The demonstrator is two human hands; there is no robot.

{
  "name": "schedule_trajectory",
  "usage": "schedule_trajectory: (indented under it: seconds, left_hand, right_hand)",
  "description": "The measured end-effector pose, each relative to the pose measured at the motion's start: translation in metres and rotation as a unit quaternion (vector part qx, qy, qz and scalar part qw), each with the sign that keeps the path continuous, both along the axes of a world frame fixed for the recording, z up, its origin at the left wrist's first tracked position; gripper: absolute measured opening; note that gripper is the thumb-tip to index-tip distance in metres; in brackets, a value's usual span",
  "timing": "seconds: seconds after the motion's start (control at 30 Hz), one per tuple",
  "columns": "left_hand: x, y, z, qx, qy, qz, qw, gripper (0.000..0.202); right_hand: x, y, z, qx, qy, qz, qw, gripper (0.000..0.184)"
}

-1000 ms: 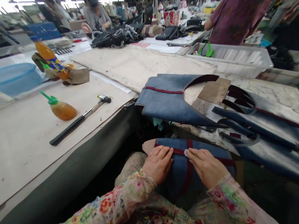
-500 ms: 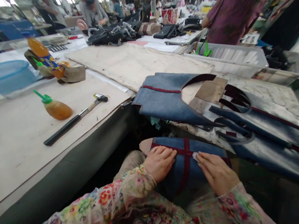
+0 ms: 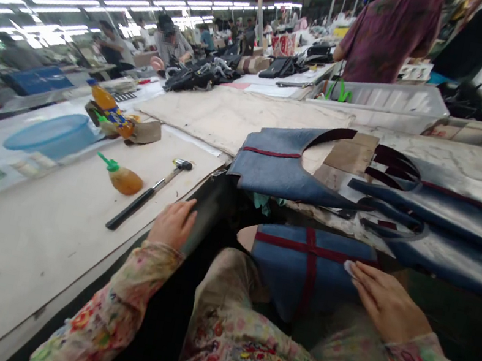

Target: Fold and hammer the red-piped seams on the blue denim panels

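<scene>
A blue fabric piece with crossed dark-red strips lies on my lap. My right hand rests flat on its right part, fingers stretched out, with a small white bit under the fingertips. My left hand is off the piece and lies at the near edge of the left worktable, fingers loosely curled over the edge, holding nothing. A black-handled hammer lies just beyond that hand, and an orange glue bottle with a green nozzle is to its left.
Blue cut panels with dark-red trim are stacked on the table ahead. A blue plastic basin and a second orange bottle sit at left. White bins and a person in a purple top stand behind.
My left hand left the blue piece and moved left to the worktable's edge. My right hand stayed on the piece. The view swung a little to the left.
</scene>
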State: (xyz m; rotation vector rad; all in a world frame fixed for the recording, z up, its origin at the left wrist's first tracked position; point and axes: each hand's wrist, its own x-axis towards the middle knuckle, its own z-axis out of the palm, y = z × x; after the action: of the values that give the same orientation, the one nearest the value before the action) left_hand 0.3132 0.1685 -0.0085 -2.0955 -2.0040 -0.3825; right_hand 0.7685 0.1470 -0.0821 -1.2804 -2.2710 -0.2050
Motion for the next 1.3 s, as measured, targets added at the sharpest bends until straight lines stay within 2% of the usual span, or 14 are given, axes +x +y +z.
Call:
schedule_trajectory:
  seconds: [0.1,0.17,0.23,0.33,0.47,0.53,0.67,0.77,0.83,0.9,1.03,1.1,1.2,1.3]
  left_hand:
    - [-0.068,0.005,0.013,-0.024,0.012,0.185,0.982,0.042]
    - [-0.097,0.007,0.012,-0.063,-0.008,0.280,0.958,0.042]
    - [-0.111,0.011,0.009,-0.078,-0.026,0.316,0.945,0.041]
    - [-0.109,0.018,0.009,-0.075,-0.036,0.298,0.951,0.037]
    - [-0.077,0.013,0.022,-0.107,-0.078,0.243,0.961,0.035]
    - [-0.050,-0.001,0.026,-0.146,-0.157,0.197,0.957,0.039]
    - [0.018,-0.036,0.014,-0.292,-0.431,0.068,0.851,0.053]
    - [0.067,-0.051,-0.002,-0.387,-0.485,-0.010,0.784,0.053]
    - [0.092,-0.054,-0.005,-0.395,-0.501,-0.056,0.768,0.049]
    - [0.107,-0.053,-0.003,-0.365,-0.493,-0.100,0.783,0.044]
    - [0.115,-0.046,-0.005,-0.288,-0.370,-0.157,0.869,0.034]
    - [0.113,-0.042,-0.012,-0.293,-0.296,-0.160,0.895,0.030]
    - [0.110,-0.039,-0.017,-0.325,-0.252,-0.157,0.898,0.030]
    - [0.110,-0.042,-0.010,-0.306,-0.286,-0.168,0.893,0.033]
  right_hand:
    - [0.004,-0.002,-0.011,0.005,0.020,-0.001,1.000,0.040]
    - [0.005,0.000,-0.017,0.006,0.032,0.008,0.999,0.041]
    - [0.006,0.002,-0.020,0.011,0.037,0.020,0.999,0.041]
    - [0.003,0.003,-0.020,0.017,0.038,0.009,0.999,0.042]
    - [-0.004,-0.003,-0.014,-0.001,0.042,-0.026,0.999,0.040]
    - [-0.009,-0.008,-0.010,-0.007,0.043,-0.039,0.998,0.038]
    - [-0.022,-0.016,0.000,-0.007,0.044,-0.048,0.998,0.033]
    - [-0.029,-0.019,0.004,-0.015,0.046,-0.058,0.997,0.032]
    - [-0.031,-0.021,0.005,-0.022,0.045,-0.058,0.997,0.031]
    - [-0.031,-0.021,0.006,-0.025,0.045,-0.053,0.997,0.031]
    - [-0.031,-0.022,0.006,-0.030,0.068,-0.063,0.995,0.030]
    - [-0.033,-0.023,0.006,-0.038,0.078,-0.068,0.994,0.030]
    - [-0.033,-0.023,0.005,-0.041,0.081,-0.069,0.994,0.030]
    - [-0.033,-0.023,0.005,-0.031,0.079,-0.064,0.994,0.030]
